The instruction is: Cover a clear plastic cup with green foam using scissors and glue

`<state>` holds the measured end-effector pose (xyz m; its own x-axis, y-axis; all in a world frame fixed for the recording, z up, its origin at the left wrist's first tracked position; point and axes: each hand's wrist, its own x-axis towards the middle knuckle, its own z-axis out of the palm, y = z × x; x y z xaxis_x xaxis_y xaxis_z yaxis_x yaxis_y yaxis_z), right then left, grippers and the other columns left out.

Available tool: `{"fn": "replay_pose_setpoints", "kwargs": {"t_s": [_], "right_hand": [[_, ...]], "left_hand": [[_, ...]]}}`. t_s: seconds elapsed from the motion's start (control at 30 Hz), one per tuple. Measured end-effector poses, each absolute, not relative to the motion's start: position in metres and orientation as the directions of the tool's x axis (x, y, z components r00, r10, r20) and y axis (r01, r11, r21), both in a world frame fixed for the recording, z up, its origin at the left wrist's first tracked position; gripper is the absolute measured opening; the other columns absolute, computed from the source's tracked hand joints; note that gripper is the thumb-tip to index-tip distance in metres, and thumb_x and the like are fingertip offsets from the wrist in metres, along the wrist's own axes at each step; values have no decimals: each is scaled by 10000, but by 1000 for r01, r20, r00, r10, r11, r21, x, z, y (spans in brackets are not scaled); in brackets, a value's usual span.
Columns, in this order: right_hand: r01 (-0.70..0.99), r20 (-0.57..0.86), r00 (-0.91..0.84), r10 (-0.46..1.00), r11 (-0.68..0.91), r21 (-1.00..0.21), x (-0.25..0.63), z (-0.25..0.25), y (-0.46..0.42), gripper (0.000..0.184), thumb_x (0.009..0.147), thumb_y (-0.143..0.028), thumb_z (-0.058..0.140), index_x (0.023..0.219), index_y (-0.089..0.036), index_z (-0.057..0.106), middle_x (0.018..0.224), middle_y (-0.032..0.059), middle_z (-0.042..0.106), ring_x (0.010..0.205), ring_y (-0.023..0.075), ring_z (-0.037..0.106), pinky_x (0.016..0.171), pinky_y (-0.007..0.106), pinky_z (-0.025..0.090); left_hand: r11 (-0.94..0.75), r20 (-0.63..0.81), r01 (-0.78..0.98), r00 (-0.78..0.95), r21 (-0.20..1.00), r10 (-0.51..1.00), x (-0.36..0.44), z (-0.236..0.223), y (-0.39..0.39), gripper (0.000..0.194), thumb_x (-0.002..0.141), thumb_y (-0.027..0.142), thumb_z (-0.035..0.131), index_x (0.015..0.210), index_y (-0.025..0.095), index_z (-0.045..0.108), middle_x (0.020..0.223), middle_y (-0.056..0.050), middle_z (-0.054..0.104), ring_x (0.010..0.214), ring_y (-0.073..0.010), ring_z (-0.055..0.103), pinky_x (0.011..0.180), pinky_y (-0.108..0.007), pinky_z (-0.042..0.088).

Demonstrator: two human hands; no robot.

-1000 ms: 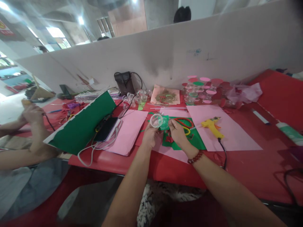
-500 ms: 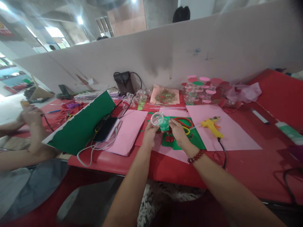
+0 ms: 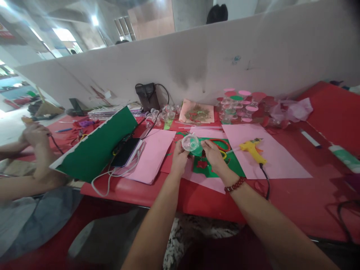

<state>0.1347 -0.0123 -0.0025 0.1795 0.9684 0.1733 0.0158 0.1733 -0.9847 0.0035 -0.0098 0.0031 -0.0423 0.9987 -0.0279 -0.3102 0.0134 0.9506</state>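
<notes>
Between my hands is a clear plastic cup-like piece [image 3: 189,142] with a round rim facing me. My left hand [image 3: 180,158] pinches its left side. On its right, my right hand [image 3: 210,152] has its fingers closed at a piece of green paper [image 3: 197,151] against the plastic; how the two are joined I cannot tell. Below lies a green sheet [image 3: 236,167] with small red scraps [image 3: 201,164]. Scissors with orange-red and yellow handles [image 3: 223,144] rest just beyond my right hand.
A yellow glue gun [image 3: 253,150] lies on pink paper [image 3: 284,165] at right. Clear pieces with coloured discs [image 3: 239,107] are stacked at the back. To the left are a phone [image 3: 126,153], pink sheets [image 3: 153,165], a propped green board [image 3: 98,150] and a co-worker's arms [image 3: 42,161].
The clear plastic piece has shifted slightly right and turned, so its rim now overlaps the green paper more. My hands have come a little closer together.
</notes>
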Motion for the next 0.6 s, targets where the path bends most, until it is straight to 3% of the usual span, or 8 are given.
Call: {"fn": "replay_pose_setpoints", "kwargs": {"t_s": [0.13,0.23,0.4,0.6], "right_hand": [[-58,53,130,990,61,-996,136,-8,-9,371,718,-573,622,664,-236,477,591,-49,452,541,130,410,526,275,356],[-93,-14,86,996,-6,-996,136,-12,-7,341,712,-551,627,678,-240,491,582,-43,488,533,143,450,533,287,380],[-105,106,140,984,121,-987,137,-16,-2,294,764,-529,588,784,-236,579,719,24,636,716,210,563,654,336,462],[-1,110,83,991,110,-994,145,-22,1,292,779,-498,579,679,-230,523,605,-21,524,592,160,454,561,291,385]], "left_hand": [[14,-25,-339,-28,941,999,1,0,-9,419,640,234,741,1044,219,631,877,-2,685,693,-121,599,603,-216,462],[29,-32,-396,0,918,1000,-2,-2,-7,439,628,253,766,1041,225,619,909,-2,687,737,-128,622,691,-249,508],[105,-93,-414,50,904,994,-2,-3,-5,536,594,285,809,1088,240,605,814,34,662,627,-108,603,650,-260,511],[109,-107,-438,30,892,994,-2,1,-7,565,538,217,821,1063,226,614,762,53,643,592,-80,580,614,-214,477]]}}
